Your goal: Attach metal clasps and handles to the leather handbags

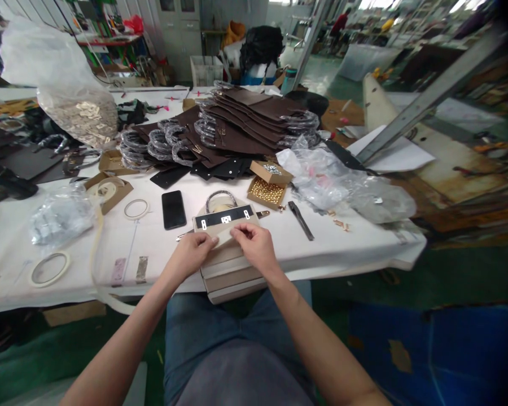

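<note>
A beige handbag (232, 270) lies at the table's front edge, over my lap. Its dark band (214, 219) carries white-looking metal fittings, and its wrapped handle (221, 194) points away from me. My left hand (195, 248) is closed in a pinch at the left end of a pale strip (224, 238), which looks like masking tape. At the strip's other end, my right hand (256, 243) pinches with thumb and forefinger. The strip spans the bag just below the dark band; whether it is stuck down, I cannot tell.
Behind the bag are a black phone (173, 210), a box of gold studs (266, 193) and a dark cutter knife (300, 220). Tape rolls (49, 268) lie left. Brown bag pieces (249, 121) are heaped at the back, with plastic wrapping (317, 175) to their right.
</note>
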Motion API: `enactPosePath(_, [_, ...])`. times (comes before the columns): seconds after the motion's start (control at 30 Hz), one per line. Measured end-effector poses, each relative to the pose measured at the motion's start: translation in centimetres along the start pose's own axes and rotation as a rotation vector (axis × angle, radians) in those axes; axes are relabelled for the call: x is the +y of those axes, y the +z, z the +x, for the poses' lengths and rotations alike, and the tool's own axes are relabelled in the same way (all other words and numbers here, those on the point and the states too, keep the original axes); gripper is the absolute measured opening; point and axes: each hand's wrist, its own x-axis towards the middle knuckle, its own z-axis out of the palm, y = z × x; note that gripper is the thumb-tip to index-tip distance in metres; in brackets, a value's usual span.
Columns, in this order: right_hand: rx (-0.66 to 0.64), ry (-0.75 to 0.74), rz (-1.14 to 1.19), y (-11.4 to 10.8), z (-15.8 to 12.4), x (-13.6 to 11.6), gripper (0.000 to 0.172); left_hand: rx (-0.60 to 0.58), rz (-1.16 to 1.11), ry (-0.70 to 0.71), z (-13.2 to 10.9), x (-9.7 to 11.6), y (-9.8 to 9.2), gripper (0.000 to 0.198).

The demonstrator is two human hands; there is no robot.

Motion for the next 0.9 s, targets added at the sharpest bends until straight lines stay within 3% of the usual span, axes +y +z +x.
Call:
enactPosePath(0.1, [0.106,-0.038,-0.069,0.9,1.9,0.3,0.032,0.128,0.194,0.038,3.0,0.1,-0.4,0.050])
enactPosePath(0.2, [0.148,-0.083,-0.160,1.7,3.7,0.5,0.069,0.190,0.324,-0.023,5.6,0.4,-0.6,0.045])
enactPosePath(0.27, [0.139,-0.110,-0.230,2.2,4.6,0.8,0.077,0.189,0.357,-0.069,6.7,0.5,-0.7,0.041])
enactPosePath(0.43, [0.125,-0.103,-0.305,2.5,5.3,1.6,0.061,0.127,0.327,-0.119,8.0,0.2,-0.8,0.039])
enactPosePath(0.77, [0.117,-0.087,-0.380,2.8,5.7,1.4,0.049,0.155,0.372,-0.106,8.3,-0.3,-0.2,0.037])
enactPosePath(0.9, [0.104,-0.097,-0.429,2.9,5.8,1.7,0.036,0.148,0.366,-0.112,8.4,-0.3,-0.3,0.037])
